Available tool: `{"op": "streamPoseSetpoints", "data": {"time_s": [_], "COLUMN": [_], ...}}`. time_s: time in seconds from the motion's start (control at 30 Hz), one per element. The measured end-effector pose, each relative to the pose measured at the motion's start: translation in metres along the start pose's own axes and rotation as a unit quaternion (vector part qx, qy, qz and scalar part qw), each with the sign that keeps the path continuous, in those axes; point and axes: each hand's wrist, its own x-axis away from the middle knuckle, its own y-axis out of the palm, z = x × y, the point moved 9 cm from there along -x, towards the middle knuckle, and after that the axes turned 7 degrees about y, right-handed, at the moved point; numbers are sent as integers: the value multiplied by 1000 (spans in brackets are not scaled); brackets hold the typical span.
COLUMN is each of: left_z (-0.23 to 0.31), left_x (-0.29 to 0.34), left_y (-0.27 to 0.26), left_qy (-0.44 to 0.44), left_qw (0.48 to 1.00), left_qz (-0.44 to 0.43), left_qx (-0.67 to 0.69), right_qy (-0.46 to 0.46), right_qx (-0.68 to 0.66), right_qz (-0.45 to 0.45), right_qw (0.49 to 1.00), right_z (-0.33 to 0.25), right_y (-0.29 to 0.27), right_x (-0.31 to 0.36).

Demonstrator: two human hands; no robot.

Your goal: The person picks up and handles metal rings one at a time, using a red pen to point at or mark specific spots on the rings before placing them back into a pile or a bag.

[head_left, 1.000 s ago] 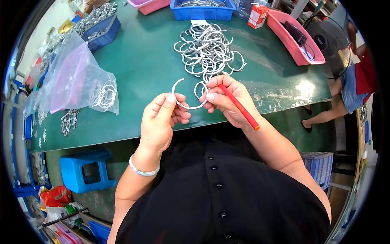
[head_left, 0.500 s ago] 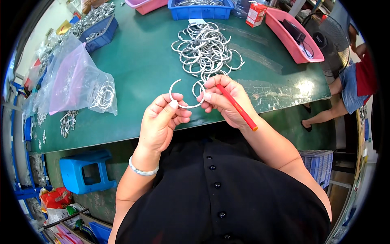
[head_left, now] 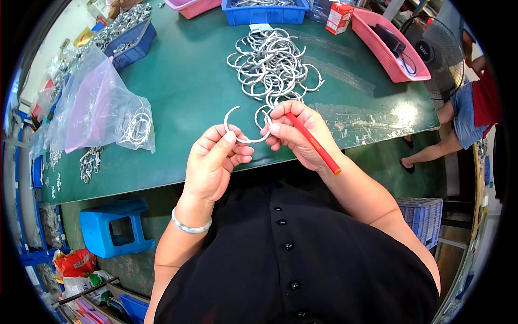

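Note:
My left hand (head_left: pixel 209 167) pinches an opened silvery metal ring (head_left: pixel 251 141) between thumb and fingers, over the near edge of the green table (head_left: pixel 183 97). One curved half of the ring rises free above the thumb. My right hand (head_left: pixel 307 135) grips the ring's other side with thumb and fingertips. A red pencil-like stick (head_left: pixel 317 147) with an orange end lies across that same hand, slanting down toward the wrist. Just beyond the fingers, a heap of similar metal rings (head_left: pixel 272 65) spreads over the table. My fingers hide part of the held ring.
Plastic bags (head_left: pixel 97 108) with rings lie at left, near a blue bin (head_left: pixel 132 47). A blue tray (head_left: pixel 264 15) stands at the back. At right are a red-and-white box (head_left: pixel 340 18), a pink basket (head_left: pixel 394 48), a fan (head_left: pixel 431 54) and another person (head_left: pixel 469 116). A blue stool (head_left: pixel 116 229) stands below.
Both hands keep nearly the same hold and place. The red stick has shifted very slightly; the view has moved a little.

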Motion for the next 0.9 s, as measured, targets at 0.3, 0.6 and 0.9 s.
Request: {"op": "streamPoseSetpoints", "data": {"time_s": [0.3, 0.6, 0.9], "left_z": [8, 8, 8], "left_x": [4, 5, 2], "left_y": [5, 6, 3], "left_qy": [50, 52, 44], "left_qw": [997, 998, 999], "left_qz": [-13, -10, -12], "left_qx": [-52, -46, -29], "right_qy": [-36, -40, -271], "right_qx": [13, 28, 195], "right_qz": [-16, -21, 19], "right_qw": [999, 999, 942], "right_z": [-4, -2, -66], "right_y": [5, 6, 12], "right_x": [4, 6, 24]}}
